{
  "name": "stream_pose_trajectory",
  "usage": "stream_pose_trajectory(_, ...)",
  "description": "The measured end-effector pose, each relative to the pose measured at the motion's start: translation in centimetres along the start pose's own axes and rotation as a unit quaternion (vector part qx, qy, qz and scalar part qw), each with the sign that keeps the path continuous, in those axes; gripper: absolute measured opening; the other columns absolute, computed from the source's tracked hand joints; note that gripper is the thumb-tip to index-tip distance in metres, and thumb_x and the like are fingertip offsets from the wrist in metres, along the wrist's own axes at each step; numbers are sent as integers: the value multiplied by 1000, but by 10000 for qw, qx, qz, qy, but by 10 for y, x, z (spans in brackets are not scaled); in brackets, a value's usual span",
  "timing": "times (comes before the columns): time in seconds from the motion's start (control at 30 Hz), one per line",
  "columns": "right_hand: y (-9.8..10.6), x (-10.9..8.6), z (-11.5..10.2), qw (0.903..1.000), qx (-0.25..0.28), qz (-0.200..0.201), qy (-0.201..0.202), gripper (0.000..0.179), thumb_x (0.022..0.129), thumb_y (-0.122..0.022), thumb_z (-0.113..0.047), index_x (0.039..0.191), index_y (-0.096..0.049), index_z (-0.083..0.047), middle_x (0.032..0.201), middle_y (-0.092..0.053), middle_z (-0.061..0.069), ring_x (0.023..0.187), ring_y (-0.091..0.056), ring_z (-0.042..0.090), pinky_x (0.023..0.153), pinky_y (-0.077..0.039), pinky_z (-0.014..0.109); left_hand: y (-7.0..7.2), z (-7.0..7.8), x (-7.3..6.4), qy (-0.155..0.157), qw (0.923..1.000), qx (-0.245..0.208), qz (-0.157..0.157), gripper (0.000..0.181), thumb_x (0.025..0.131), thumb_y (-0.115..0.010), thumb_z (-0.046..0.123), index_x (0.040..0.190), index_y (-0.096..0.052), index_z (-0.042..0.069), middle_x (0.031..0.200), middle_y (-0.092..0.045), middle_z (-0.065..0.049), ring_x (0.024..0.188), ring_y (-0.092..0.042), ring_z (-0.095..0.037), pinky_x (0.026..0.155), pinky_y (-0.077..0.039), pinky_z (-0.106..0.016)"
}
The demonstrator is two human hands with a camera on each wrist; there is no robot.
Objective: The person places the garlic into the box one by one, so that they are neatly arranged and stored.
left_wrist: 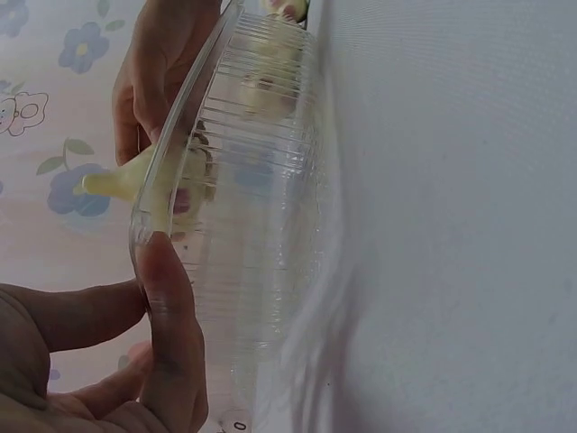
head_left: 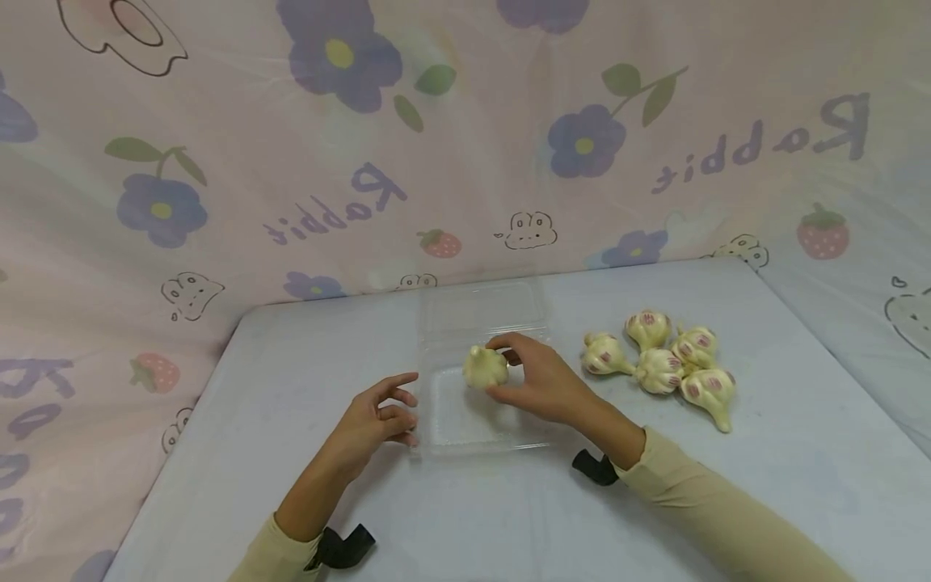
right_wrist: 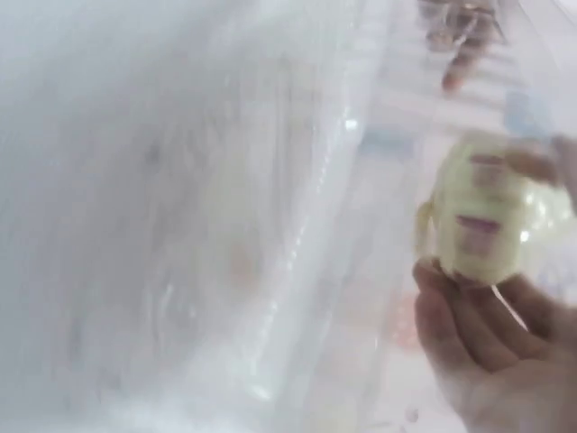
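Note:
My right hand [head_left: 541, 380] holds a garlic bulb [head_left: 486, 368] between thumb and fingers, over a clear plastic box [head_left: 454, 440] with its lid [head_left: 483, 307] folded back. The right wrist view shows the pale bulb [right_wrist: 487, 212] with purple-red marks in the fingers. At the box's left side is my left hand [head_left: 371, 424], with fingers loosely bent and spread. In the left wrist view, a fingertip [left_wrist: 164, 262] rests right at the box's rim [left_wrist: 144, 221]. The held bulb shows partly through the clear wall there, its stem to the left.
Several more garlic bulbs [head_left: 659, 372] lie grouped on the white table [head_left: 785, 485] right of the box. Black curved pieces [head_left: 349, 547] sit by both wrists. Behind the table hangs a printed cloth [head_left: 473, 178] with flowers and rabbits.

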State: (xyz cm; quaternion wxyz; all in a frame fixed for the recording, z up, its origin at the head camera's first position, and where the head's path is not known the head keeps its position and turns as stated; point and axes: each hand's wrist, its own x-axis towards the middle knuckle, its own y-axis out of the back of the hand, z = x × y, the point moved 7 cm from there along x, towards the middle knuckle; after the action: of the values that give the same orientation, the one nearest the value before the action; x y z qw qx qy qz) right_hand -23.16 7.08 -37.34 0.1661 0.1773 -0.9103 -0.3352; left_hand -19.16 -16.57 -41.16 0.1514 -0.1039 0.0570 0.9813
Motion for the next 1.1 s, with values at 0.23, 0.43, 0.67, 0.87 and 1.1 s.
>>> stream_pose_trajectory(0.23, -19, 7, -2, 9992, 259, 113, -270, 56, 82, -80, -26, 131, -54, -18, 134, -58, 3, 116, -64, 25, 99, -54, 44, 0, 1, -1, 26, 10000, 40, -17, 66, 91, -62, -9, 151, -36, 1, 115, -47, -14, 78, -62, -14, 70, -62, -30)
stream_pose_trajectory(0.43, -33, 17, -6, 9977, 558, 168, -360, 56, 81, -82, -21, 129, -56, -12, 129, -58, 5, 113, -64, 25, 99, -55, 42, -1, 1, 0, 38, 10000, 65, -39, 67, 91, -62, -8, 152, -35, 1, 115, -47, -14, 78, -61, -11, 70, -62, -29)
stream_pose_trajectory(0.67, -42, 24, -9, 9976, 434, 257, -473, 55, 79, -83, -23, 127, -59, -10, 121, -63, 5, 108, -63, 22, 94, -55, 39, 1, 0, 1, -26, 9999, -4, -161, 67, 92, -62, -6, 152, -33, 1, 114, -47, -11, 78, -63, -11, 72, -62, -30)
stream_pose_trajectory(0.87, -48, 25, -6, 9976, 208, 175, -639, 54, 78, -84, -22, 125, -60, -10, 119, -63, 6, 107, -63, 23, 91, -56, 39, 3, -3, 3, -18, 9998, -112, -177, 68, 92, -62, -6, 153, -32, 0, 113, -47, -10, 77, -63, -11, 71, -62, -29)
stream_pose_trajectory(1.1, -55, 26, -2, 9973, -192, -11, -711, 53, 80, -84, -26, 124, -59, -11, 121, -61, 5, 108, -64, 23, 89, -56, 38, 4, -6, 5, 114, 9999, -97, -46, 67, 92, -61, -8, 152, -34, 3, 112, -47, -8, 76, -63, -9, 71, -62, -28)
